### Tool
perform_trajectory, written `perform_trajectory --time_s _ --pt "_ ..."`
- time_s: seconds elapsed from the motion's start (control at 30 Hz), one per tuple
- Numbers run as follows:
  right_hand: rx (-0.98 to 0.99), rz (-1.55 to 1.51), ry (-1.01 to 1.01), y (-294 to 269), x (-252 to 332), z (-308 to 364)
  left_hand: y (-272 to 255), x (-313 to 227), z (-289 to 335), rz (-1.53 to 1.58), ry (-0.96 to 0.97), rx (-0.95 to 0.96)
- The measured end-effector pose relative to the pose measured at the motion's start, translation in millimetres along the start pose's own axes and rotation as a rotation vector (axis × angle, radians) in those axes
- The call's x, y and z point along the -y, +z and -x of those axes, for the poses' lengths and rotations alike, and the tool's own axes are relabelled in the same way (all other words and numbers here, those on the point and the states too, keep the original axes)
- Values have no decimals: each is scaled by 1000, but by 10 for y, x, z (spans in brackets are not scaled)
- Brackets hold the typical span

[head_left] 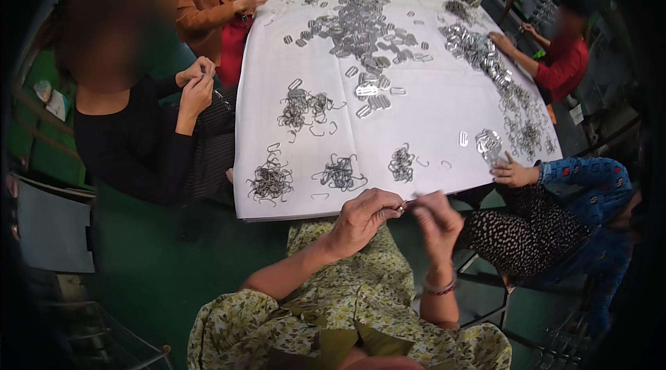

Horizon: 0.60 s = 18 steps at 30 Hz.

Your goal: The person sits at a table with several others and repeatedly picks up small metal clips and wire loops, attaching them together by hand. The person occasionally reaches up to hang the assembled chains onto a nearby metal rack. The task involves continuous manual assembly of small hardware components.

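Just in front of the table's near edge, my left hand (362,221) pinches a small shiny metal piece (401,209) between thumb and fingers; its exact shape is too small to tell. My right hand (437,226) is close beside it, fingers curled toward the piece and smeared by motion. Whether it grips anything cannot be seen. Beyond my hands, on the white-covered table (409,124), lie a tangled heap of bent wire hooks (340,173) and a smaller heap of hooks (401,164), with a few loose ones to its right.
More wire hooks (270,179) lie at the near left corner. Flat slotted metal buckles (357,27) spread over the far middle, with more buckles (479,51) along the right. Co-workers sit around the table; a blue-sleeved person's hand (515,171) rests at the near right.
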State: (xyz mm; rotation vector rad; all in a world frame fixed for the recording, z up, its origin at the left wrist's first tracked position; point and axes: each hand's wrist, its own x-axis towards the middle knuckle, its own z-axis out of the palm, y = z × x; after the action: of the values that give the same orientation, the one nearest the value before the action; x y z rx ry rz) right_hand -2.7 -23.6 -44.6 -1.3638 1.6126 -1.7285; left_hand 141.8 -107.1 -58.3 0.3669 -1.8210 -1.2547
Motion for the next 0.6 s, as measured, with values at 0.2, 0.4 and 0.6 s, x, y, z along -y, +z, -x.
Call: perform_trajectory --time_s 0.2,0.4,0.6 --pt "-5 100 143 -111 -840 -991 -14 -62 -24 36 -54 66" --pt "166 686 -114 448 -2213 -2201 -35 67 56 41 -115 127" --pt "233 1215 -115 591 -2363 -2413 -110 96 24 -24 -101 149"
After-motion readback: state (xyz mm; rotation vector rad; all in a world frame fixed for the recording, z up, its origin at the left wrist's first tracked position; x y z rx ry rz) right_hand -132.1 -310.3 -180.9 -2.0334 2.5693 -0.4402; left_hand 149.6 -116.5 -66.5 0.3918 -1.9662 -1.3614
